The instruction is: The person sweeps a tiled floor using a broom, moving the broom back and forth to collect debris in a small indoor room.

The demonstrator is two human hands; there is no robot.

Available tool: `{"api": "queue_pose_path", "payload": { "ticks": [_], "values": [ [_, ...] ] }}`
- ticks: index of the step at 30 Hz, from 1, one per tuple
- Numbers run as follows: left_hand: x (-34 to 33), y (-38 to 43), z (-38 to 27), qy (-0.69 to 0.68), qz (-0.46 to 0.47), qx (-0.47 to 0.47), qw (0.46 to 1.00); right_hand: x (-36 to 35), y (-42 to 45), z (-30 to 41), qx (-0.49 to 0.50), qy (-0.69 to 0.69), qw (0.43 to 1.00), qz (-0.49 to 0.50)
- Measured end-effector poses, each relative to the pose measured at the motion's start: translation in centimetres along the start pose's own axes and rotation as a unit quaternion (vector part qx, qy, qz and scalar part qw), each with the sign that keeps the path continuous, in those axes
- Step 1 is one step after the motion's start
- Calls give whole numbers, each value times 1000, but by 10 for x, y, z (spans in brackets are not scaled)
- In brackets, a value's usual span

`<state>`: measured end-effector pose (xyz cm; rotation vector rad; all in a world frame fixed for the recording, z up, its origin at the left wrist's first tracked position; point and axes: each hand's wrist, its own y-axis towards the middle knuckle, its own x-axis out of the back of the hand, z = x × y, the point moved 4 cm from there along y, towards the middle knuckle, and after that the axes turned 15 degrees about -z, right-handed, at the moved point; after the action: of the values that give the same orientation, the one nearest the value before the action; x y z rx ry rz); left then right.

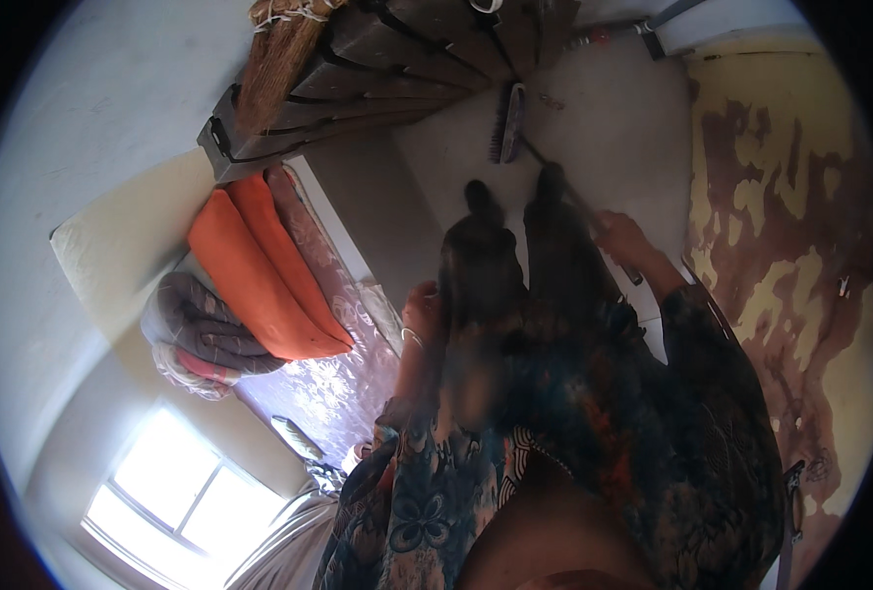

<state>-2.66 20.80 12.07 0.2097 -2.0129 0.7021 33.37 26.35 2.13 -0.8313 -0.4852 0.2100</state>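
My right hand (628, 240) is closed around the handle of a long-handled brush, near the handle's end. The brush head (509, 124), with dark bristles and a pale edge, rests on the floor beyond my feet. The handle (580, 203) runs from it past my right foot to my hand. My left hand (423, 302), with a bracelet at the wrist, hangs beside my left leg near the bed's edge. Its fingers are curled and partly in shadow, so whether it holds anything is unclear.
A bed (363, 369) with a patterned cover lies at the left, bearing an orange cushion or folded cloth (267, 273) and a grey bundle (200, 324). Dark stepped furniture (377, 51) with a straw broom (274, 66) stands ahead. A door with peeling paint (783, 221) is at the right.
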Motion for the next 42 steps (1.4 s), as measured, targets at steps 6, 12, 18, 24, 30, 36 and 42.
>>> {"api": "queue_pose_path", "payload": {
  "ticks": [6, 12, 18, 24, 30, 36, 42],
  "values": [
    [-13, 28, 12, -11, -8, -127, 992, -30, 5, -45, 72, -25, 997, 6],
    [-17, 47, 4, -49, -3, -146, 988, -40, 0, -56, 90, -122, 988, -10],
    [-21, 53, -3, -103, 27, -83, 991, -44, -6, -67, 112, -110, 986, -63],
    [-18, 34, 38, -92, 15, -88, 992, -48, -16, -60, 137, -105, 984, -52],
    [-11, 17, 45, -90, 7, -20, 996, -54, -20, -73, 138, -121, 979, -85],
    [-17, 7, 99, -100, -16, -20, 995, -47, -42, -21, 130, -161, 978, -25],
    [-35, -17, 120, -188, 70, -17, 980, -95, -39, 7, 234, -197, 952, 35]
  ]
}}
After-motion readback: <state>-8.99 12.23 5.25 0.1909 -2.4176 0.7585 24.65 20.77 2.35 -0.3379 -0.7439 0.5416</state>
